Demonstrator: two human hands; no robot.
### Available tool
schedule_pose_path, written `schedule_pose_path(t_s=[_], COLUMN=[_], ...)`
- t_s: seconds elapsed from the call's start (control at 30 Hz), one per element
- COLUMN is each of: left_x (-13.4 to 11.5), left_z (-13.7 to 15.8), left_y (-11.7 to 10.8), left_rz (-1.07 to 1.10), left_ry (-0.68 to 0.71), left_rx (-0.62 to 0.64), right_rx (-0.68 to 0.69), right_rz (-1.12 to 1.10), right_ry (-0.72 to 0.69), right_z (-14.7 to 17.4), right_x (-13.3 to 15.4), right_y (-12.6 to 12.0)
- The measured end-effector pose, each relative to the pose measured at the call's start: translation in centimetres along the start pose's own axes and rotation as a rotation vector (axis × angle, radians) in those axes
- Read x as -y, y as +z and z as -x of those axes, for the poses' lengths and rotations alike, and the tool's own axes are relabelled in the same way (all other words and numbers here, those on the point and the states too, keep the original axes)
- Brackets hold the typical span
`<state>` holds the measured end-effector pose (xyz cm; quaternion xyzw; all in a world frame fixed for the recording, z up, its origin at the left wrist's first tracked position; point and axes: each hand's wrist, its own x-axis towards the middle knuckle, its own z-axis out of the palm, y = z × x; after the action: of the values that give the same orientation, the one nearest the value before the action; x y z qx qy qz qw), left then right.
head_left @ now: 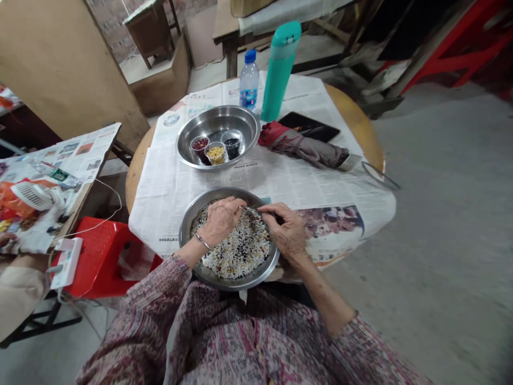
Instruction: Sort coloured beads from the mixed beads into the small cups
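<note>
A steel basin (187, 251) at the near edge of the table holds a mix of white rice-like grains (236, 251) with black, yellow and dark red ones. Over its left and far part is my left hand (223, 220), a bracelet at the wrist, fingers bent and drawn together. My right hand (285, 231) is at the basin's right rim, thumb and forefinger pinched. Anything in either pinch is too small to make out. Farther back, a second steel basin (186, 136) holds three clear cups: dark red beans (200, 143), yellow kernels (215, 154) and black beans (232, 145).
Newspaper (156, 198) covers the round table. Behind stand a plastic water bottle (249, 83) and a teal flask (280, 72); a folded umbrella (304, 147) and a dark tablet-like slab (316, 127) lie at right. Left are a red stool (96, 262), a power strip (66, 263) and a person's arm.
</note>
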<state>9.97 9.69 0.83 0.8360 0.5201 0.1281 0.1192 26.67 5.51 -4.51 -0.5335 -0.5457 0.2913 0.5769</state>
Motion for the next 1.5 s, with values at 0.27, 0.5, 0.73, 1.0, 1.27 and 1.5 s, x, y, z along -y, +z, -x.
schedule_pose_path(t_s=[0.27,0.5,0.73,1.0,1.27,1.5], left_x=[0.37,0.03,0.05,-0.25,-0.32,-0.08], left_z=[-0.21,-0.21,-0.32,-0.46,-0.68,-0.48], left_y=[0.02,-0.18,0.13,0.11,0.59,0.70], left_rz=[-0.046,-0.013,-0.031,-0.001,0.080,0.124], left_ry=[-0.032,-0.074,-0.069,-0.100,-0.134,-0.129], left_rx=[0.065,0.068,0.045,0.052,0.068,0.045], right_rx=[-0.005,-0.008,0.000,-0.008,-0.014,-0.011], right_rz=[-0.011,-0.016,-0.018,0.000,0.014,0.021], right_ry=[-0.003,-0.002,0.000,-0.002,-0.013,-0.007], right_z=[-0.04,-0.08,-0.04,-0.03,0.00,-0.02], right_x=[0.15,0.30,0.22,0.24,0.43,0.50], right_y=[0.01,-0.01,-0.04,-0.04,-0.20,-0.26])
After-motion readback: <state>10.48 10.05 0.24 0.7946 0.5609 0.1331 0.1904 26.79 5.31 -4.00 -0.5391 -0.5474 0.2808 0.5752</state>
